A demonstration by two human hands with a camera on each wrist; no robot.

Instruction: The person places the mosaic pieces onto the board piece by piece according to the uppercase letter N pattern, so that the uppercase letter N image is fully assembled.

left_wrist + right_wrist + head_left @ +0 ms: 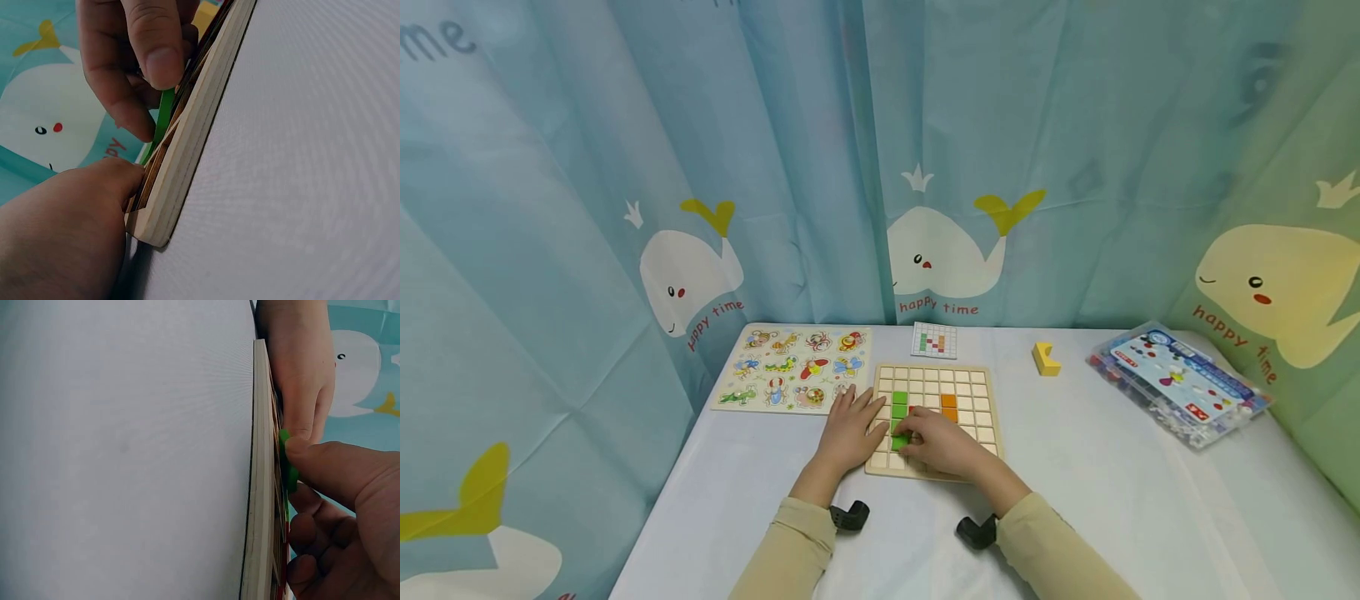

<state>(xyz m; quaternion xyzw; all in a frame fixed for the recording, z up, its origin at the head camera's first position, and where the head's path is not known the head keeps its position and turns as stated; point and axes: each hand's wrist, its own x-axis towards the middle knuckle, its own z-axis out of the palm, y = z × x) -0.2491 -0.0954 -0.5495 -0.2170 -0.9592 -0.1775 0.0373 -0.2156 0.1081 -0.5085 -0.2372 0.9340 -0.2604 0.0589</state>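
Observation:
A wooden grid board (985,387) lies on the table in front of me. My left hand (850,429) rests flat across its left edge, fingers straight and pointing away. Low in a left column of the board, my right hand (946,443) pinches a green square tile (898,445) between thumb and finger. The tile (164,115) stands tilted in its cell in the left wrist view. Above it in the same column sit green tiles (900,399). Two orange tiles (949,402) lie further right. A bit of a red tile (913,410) shows; my right hand hides the cells below.
A pattern card (935,341) with coloured squares lies behind the board. An insect puzzle board (790,367) is at the left. To the right are a yellow block (1046,360) and a clear plastic case (1180,383). A curtain (820,167) hangs behind the table.

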